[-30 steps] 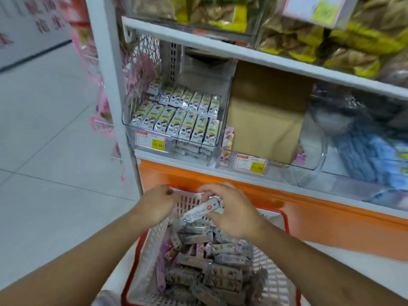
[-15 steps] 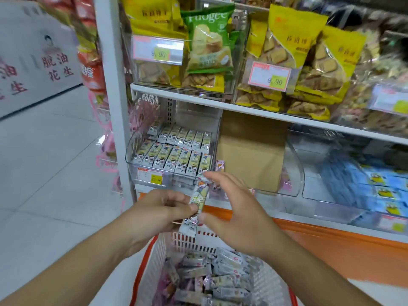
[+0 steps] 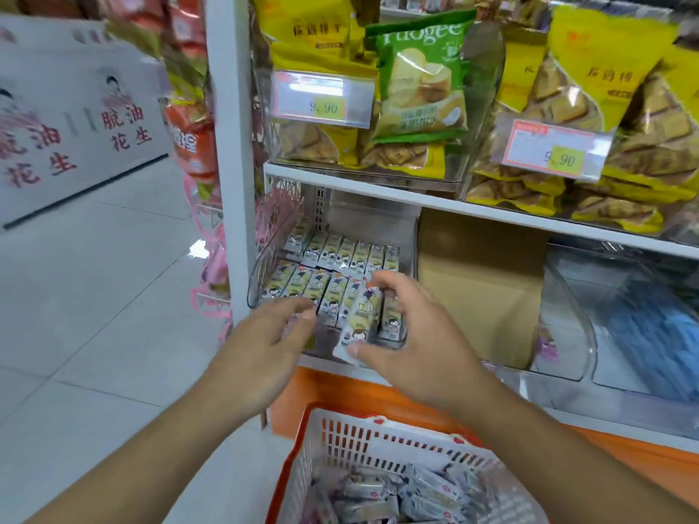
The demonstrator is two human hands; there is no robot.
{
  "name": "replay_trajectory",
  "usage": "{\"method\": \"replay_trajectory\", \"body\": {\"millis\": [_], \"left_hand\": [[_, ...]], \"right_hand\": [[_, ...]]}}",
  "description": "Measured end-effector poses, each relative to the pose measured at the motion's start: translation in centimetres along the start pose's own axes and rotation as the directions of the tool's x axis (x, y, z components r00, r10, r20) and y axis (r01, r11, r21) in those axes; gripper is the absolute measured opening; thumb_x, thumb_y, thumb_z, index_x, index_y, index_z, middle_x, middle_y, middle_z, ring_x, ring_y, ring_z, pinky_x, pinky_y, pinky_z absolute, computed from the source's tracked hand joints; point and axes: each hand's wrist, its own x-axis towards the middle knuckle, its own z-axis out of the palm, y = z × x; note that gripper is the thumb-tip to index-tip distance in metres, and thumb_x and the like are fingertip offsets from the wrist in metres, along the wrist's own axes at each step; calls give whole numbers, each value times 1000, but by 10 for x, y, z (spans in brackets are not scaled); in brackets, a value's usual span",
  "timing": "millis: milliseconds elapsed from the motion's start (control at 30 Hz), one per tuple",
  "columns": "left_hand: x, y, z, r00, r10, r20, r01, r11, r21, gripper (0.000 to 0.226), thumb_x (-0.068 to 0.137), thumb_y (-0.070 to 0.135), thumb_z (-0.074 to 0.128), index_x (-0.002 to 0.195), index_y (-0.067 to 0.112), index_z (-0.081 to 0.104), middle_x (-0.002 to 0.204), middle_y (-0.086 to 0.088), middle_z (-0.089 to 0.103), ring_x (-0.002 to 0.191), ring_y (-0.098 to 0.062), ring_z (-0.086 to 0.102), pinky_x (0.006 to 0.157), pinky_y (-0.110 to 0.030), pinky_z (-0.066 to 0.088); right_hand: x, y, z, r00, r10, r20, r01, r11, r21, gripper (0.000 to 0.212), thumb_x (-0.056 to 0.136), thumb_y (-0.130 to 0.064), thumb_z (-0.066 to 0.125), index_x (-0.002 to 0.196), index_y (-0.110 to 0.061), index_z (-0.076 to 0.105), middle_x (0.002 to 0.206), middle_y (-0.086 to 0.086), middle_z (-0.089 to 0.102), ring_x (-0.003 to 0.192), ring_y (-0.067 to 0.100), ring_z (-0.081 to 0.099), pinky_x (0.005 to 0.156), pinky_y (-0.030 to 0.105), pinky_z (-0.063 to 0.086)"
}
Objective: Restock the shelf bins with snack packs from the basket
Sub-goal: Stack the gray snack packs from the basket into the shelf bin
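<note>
My right hand (image 3: 416,346) pinches a small snack pack (image 3: 359,319) between thumb and fingers, upright, right at the front of the clear shelf bin (image 3: 261,270). That bin holds two rows of matching snack packs (image 3: 333,266). My left hand (image 3: 264,353) hovers just left of the pack with its fingers stretched toward the bin's front, holding nothing. Below, the white and red basket (image 3: 340,440) holds several more wrapped packs (image 3: 408,493).
A brown cardboard box (image 3: 480,281) stands in the bin to the right, then clear bins with blue packs (image 3: 650,334). The shelf above carries yellow and green snack bags (image 3: 416,81) with price tags. A white shelf post (image 3: 230,145) bounds the left; tiled floor lies beyond.
Both hands rose from the basket to the shelf bin. My right hand carried the pack up to the bin's front, and my left hand let go of it.
</note>
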Motion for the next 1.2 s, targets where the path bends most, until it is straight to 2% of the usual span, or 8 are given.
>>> {"method": "replay_trajectory", "body": {"millis": [167,333,633,733,800,933,1067,1200], "left_hand": [[24,-41,-23,998,57,-10,-52,959,279,57,104,57,26,149,33,52,153,14,50,140,-9,45,109,-18,28],[31,-48,-24,997,55,-55,-38,962,270,53,103,59,23,139,40,59,139,20,61,124,-6,55,94,-20,38],[32,-42,-24,995,61,-80,-37,960,277,47,105,56,25,131,40,61,128,18,65,112,-5,57,88,-21,41],[32,-42,-23,995,67,-75,-44,960,277,46,105,54,26,130,39,61,129,17,64,113,-6,56,87,-21,39],[31,-41,-23,995,70,-70,-50,964,260,45,105,53,27,130,38,62,131,16,64,115,-8,56,92,-23,41],[27,-37,-19,991,115,-72,-96,969,226,49,104,53,29,136,35,61,137,18,61,122,-6,54,99,-21,40],[15,-25,-12,980,194,-41,-185,970,157,39,106,50,35,126,35,64,123,19,62,111,-1,54,97,-26,43],[-6,-17,10,977,211,36,-213,970,119,30,106,48,39,112,34,65,106,17,62,99,-3,56,88,-31,47]], "right_hand": [[114,5,23,999,39,29,-38,999,-11,91,81,-49,87,154,-31,37,152,-8,48,139,14,47,114,38,43],[203,12,51,995,92,39,-90,994,-65,96,77,-45,91,153,-22,38,145,3,57,120,25,60,88,31,51],[249,12,71,980,164,117,-147,979,-140,95,89,-27,80,164,-33,21,129,-3,56,79,5,55,58,20,45],[243,13,75,978,160,132,-139,979,-150,101,93,-32,75,168,-34,8,160,0,45,114,20,66,83,22,52],[232,11,70,982,142,128,-124,983,-136,97,96,-35,74,168,-30,11,169,1,34,139,24,52,99,22,41],[192,3,54,990,83,117,-72,993,-95,86,98,-32,71,166,-29,20,164,4,40,114,20,69,88,30,58],[131,2,31,997,-7,83,15,995,-94,64,100,-39,68,156,-29,40,159,-2,40,146,17,38,119,32,33],[48,5,15,992,-115,61,118,991,-63,34,102,-35,63,134,-28,57,131,-13,51,117,1,51,103,28,44]]}}
